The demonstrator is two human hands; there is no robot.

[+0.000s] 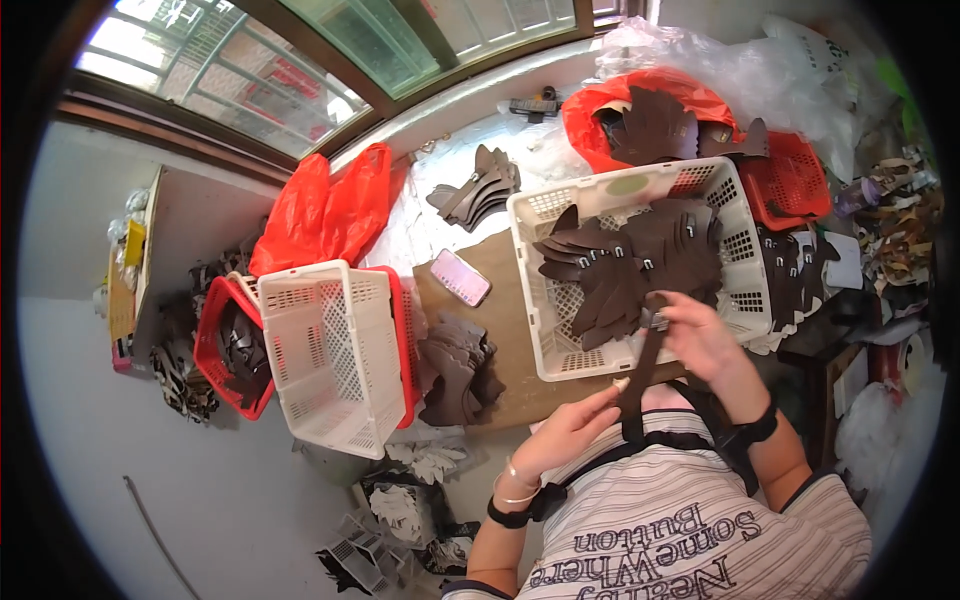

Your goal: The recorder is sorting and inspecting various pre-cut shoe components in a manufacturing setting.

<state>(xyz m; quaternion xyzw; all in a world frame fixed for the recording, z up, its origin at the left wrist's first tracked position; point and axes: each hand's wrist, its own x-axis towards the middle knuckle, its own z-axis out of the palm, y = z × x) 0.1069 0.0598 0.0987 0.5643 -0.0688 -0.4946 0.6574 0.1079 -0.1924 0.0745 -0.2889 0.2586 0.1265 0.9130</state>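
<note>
Far left: red basket (225, 350) holding dark cut pieces, touching an empty white basket (335, 355) tipped on its side, off the desk's left edge.
Behind those: red plastic bag (320, 210) slumped by the window sill.
Desk, left part: pink phone (460, 277) lying flat near the left edge of the brown board (500, 300); loose heap of dark brown leather pieces (460, 370) at the board's near left corner.
Desk, back: fanned stack of brown pieces (480, 185) near the window.
Left hand (575, 428): at the desk's near edge, fingers curled closed, pinching the lower part of the dark strap (640, 375) between thumb and fingertips.
Dark strap: long and narrow, long axis almost upright in the view, leaning a little right at the top; upper end points away toward the white basket's near wall, lower end points back at the striped shirt.
Right hand (700, 335): closed on the strap's upper end, just over the near rim of the big white basket (535, 215).
Big white basket: on the desk's middle, full of overlapping dark brown shaped pieces (630, 265) with small pale tags.
Right side: second red basket (800, 180) and red bag (600, 115) with more dark pieces, at the desk's far right corner.
</note>
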